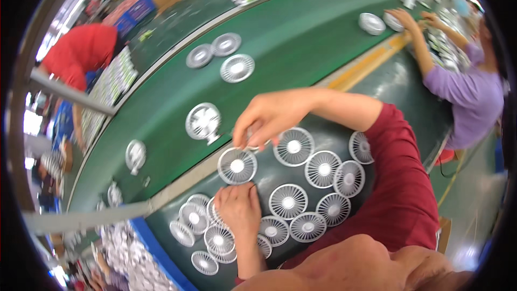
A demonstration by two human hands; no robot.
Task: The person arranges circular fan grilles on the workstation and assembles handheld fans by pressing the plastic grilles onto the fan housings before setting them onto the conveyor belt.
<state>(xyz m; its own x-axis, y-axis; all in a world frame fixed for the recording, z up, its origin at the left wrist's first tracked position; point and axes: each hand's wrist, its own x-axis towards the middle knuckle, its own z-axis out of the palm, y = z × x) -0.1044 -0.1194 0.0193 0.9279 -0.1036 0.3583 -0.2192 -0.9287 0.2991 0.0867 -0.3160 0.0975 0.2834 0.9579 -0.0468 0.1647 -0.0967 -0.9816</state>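
Note:
Near the inner rail of the belt, a round white fan grille (237,166) sits between my two hands. My left hand (237,209) is just below it, back upward, its fingers curled at the grille's lower rim. My right hand (274,118) reaches across from the right above the same grille. Its thumb and fingers are pinched together near the upper rim; a pale edge shows under them, too little to name. More round white grilles, such as one by my right hand (293,146) and one below (288,202), lie on the dark work surface.
Across the front curves a green conveyor belt (291,48), carrying small white fans (203,122) and grilles (237,68). A blue-edged bin (156,253) of white parts stands lower left. A co-worker in purple (467,89) works at right, another in red (83,51) at left.

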